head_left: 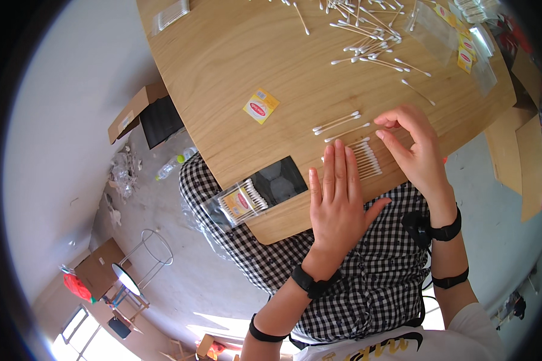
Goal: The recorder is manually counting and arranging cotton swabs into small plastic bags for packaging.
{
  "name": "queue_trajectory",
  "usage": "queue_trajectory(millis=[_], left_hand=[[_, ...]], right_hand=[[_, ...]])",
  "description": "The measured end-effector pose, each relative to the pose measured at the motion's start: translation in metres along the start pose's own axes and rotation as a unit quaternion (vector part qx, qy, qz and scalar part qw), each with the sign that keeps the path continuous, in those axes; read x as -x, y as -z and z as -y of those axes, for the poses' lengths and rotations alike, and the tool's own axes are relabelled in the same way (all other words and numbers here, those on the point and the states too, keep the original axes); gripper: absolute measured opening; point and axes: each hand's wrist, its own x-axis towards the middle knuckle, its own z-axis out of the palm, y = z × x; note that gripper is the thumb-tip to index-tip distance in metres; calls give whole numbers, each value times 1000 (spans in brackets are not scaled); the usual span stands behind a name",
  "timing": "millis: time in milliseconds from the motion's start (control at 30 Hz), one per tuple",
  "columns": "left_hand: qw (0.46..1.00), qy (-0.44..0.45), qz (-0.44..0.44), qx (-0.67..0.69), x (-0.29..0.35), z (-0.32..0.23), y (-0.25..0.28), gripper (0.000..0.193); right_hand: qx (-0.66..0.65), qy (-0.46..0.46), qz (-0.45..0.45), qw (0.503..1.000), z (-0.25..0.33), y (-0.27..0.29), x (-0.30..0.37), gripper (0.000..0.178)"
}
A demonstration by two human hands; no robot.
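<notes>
My left hand [338, 201] lies flat, fingers stretched out, its fingertips on the left end of a neat row of cotton swabs [367, 159]. The hand hides part of that row. My right hand [417, 144] hovers at the row's right side, fingers curled, with a small gap between thumb and forefinger and nothing visible in it. Just left of those fingertips, a single cotton swab [347, 132] lies on the table [223, 66]. A pair of swabs [337, 123] rests a little farther off.
A loose heap of cotton swabs [370, 39] spreads at the far side. A yellow card [261, 106] lies left of centre. Near the left edge, a clear bag of swabs [242, 201] overlaps a dark flat pad [280, 182]. Clear bags [427, 36] and yellow cards [465, 54] sit far right.
</notes>
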Motion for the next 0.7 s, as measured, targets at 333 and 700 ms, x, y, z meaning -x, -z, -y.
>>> queue_trajectory(millis=[333,700], left_hand=[[900,72,-191,385,15,23,14,70],[664,179,-273,673,-15,-2,2,84]], right_hand=[[66,83,-9,994,0,-28,-27,12],[-346,-57,-41,935,-6,-30,22,52]])
